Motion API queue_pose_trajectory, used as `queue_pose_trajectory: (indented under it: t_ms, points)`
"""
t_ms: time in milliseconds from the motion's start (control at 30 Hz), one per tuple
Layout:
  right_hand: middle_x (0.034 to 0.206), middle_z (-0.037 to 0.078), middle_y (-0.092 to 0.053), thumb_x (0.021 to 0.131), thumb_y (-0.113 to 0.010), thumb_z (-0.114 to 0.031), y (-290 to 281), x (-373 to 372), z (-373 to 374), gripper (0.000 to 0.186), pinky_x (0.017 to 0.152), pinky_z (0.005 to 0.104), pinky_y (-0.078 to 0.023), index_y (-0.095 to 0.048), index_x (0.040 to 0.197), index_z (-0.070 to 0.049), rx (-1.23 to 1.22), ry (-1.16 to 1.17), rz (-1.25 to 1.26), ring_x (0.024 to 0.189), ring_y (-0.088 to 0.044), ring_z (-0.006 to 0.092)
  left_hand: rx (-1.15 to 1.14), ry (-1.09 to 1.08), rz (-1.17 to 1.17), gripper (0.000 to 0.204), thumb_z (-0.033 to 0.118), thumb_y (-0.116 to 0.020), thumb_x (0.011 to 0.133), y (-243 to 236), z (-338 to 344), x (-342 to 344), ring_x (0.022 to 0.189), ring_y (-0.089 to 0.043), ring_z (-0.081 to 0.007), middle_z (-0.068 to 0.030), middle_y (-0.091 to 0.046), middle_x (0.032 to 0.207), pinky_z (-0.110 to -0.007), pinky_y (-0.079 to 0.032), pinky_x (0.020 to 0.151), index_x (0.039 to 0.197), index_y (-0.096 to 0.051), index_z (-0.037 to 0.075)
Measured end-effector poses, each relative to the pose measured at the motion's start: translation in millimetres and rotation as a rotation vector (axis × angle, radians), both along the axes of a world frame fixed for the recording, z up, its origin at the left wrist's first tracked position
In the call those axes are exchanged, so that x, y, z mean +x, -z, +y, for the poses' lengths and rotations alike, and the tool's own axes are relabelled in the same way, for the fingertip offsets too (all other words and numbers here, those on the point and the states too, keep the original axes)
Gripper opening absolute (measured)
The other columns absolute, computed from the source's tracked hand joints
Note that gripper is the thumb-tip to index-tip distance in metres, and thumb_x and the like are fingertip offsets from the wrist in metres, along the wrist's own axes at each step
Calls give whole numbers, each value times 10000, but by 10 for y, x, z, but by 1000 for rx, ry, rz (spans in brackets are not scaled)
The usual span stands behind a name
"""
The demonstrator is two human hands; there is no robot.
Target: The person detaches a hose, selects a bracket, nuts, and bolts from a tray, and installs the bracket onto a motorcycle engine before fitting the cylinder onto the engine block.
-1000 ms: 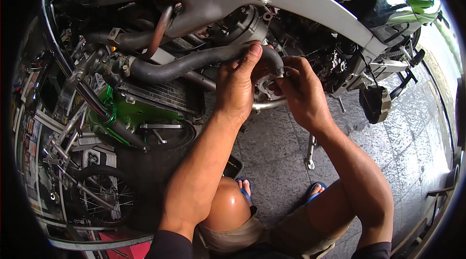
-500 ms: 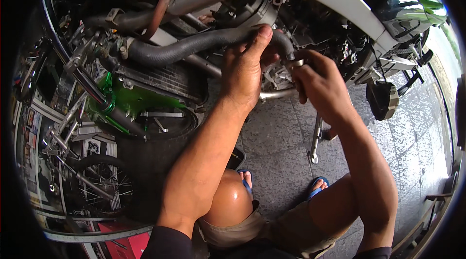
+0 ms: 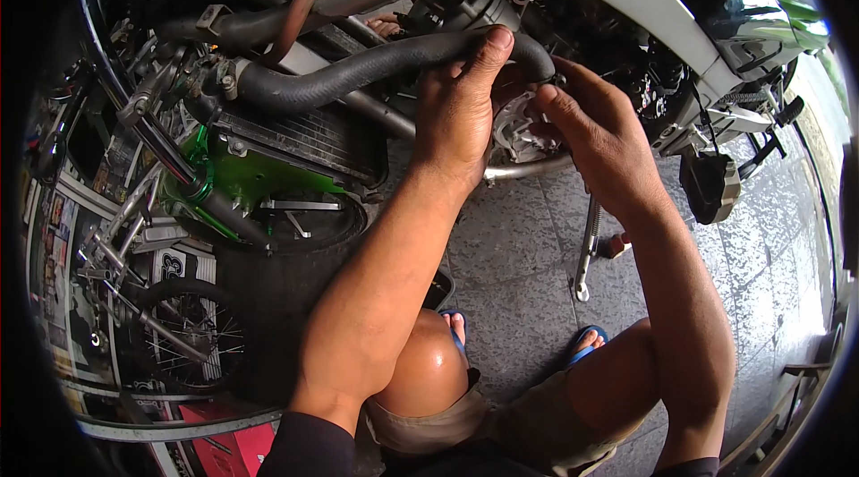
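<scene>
A thick black rubber hose (image 3: 331, 88) runs in a bend from a clamped fitting (image 3: 229, 80) on the left to the engine side of a motorcycle. My left hand (image 3: 456, 123) is closed around the hose near its right end, thumb on top. At the downturned hose end, my right hand (image 3: 608, 132) has its thumb and fingers bent together around a small dark metal piece (image 3: 560, 80), probably part of a hose clamp. My fingers hide most of it. Just below lies the bare metal of the engine (image 3: 528, 132).
A finned radiator (image 3: 300, 150) and green fender (image 3: 259, 174) sit below the hose. The grey frame beam (image 3: 626, 3) arches above. A metal lever (image 3: 586, 262) with a round end and a red object (image 3: 617, 245) are over the tiled floor (image 3: 510, 244). A spoked wheel (image 3: 192, 334) stands left.
The hose end and both hands have shifted slightly upward. My right hand has turned, and the shiny metal ring seen at its fingers no longer shows. My left hand keeps its grip.
</scene>
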State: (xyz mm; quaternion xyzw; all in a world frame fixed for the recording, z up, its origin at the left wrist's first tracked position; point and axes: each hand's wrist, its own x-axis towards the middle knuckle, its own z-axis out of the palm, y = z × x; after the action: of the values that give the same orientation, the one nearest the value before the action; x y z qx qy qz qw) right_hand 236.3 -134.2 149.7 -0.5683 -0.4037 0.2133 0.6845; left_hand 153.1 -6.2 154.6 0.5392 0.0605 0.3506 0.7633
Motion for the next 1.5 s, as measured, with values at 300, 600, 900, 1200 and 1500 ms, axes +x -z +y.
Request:
queue_pose_trajectory:
  t_ms: [300,600,900,1200,1500]
  points:
    - [1012,109,-685,895,-638,-114,-297,231,419,252,825,301,-496,-620,1092,41,204,227,-299,909,-628,165,-105,-30,-93,384,382,-681,874,-206,298,88,800,-648,-141,-73,-674,1018,-269,-541,698,1108,-610,86]
    - [874,98,-690,883,-619,-111,-310,307,922,174,750,305,-492,-680,1000,2,438,351,-450,781,-636,188,-88,-221,-62,248,324,-666,884,-345,415,26,453,-386,-18,-61,-663,821,-164,-235,374,1016,-574,135]
    - [864,110,-705,843,-669,-105,-275,399,1066,161,731,307,-504,-694,954,8,428,440,-598,782,-667,194,180,-428,-113,236,286,-700,866,-197,643,12,497,-451,-25,-35,-635,856,-172,-244,370,995,-626,103]
    - [875,121,-710,824,-695,-137,-273,377,1118,200,748,314,-509,-696,958,12,499,506,-563,798,-675,202,622,-591,-270,364,229,-707,883,-165,839,159,1105,-538,-190,-83,-605,1157,-352,-386,995,1159,-619,9]
    - [922,125,-713,835,-671,-121,-216,336,1125,204,786,316,-509,-694,998,1,472,619,-610,839,-673,207,538,-550,-398,489,243,-712,857,-149,846,218,1182,-495,-172,-58,-554,1269,-336,-361,1043,1267,-556,27]
